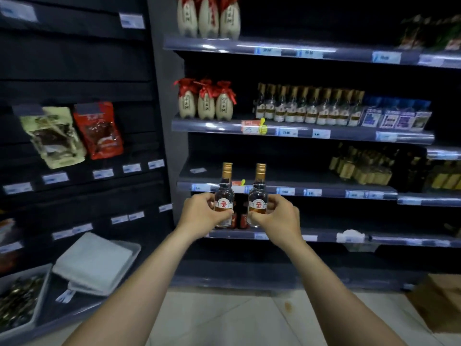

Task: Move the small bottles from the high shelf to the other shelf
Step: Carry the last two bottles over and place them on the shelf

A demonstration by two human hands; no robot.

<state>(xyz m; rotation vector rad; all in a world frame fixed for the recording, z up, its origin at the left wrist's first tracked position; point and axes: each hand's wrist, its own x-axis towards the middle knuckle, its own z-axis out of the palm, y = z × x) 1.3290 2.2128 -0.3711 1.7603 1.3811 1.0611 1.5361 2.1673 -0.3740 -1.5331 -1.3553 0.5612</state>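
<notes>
Each of my hands holds one small clear bottle with a gold cap and a red-and-white label. My left hand grips the left bottle; my right hand grips the right bottle. Both bottles stand upright, side by side, in front of the third shelf, whose left part is bare. A row of several alike small bottles stands on the shelf above. Behind my hands, dark small bottles sit on the lower shelf.
Cream jugs with red cloth tops stand left of the bottle row, blue boxes to its right. Gold-capped packs fill the third shelf's right side. Snack bags hang at left; a tray with a white cloth sits below.
</notes>
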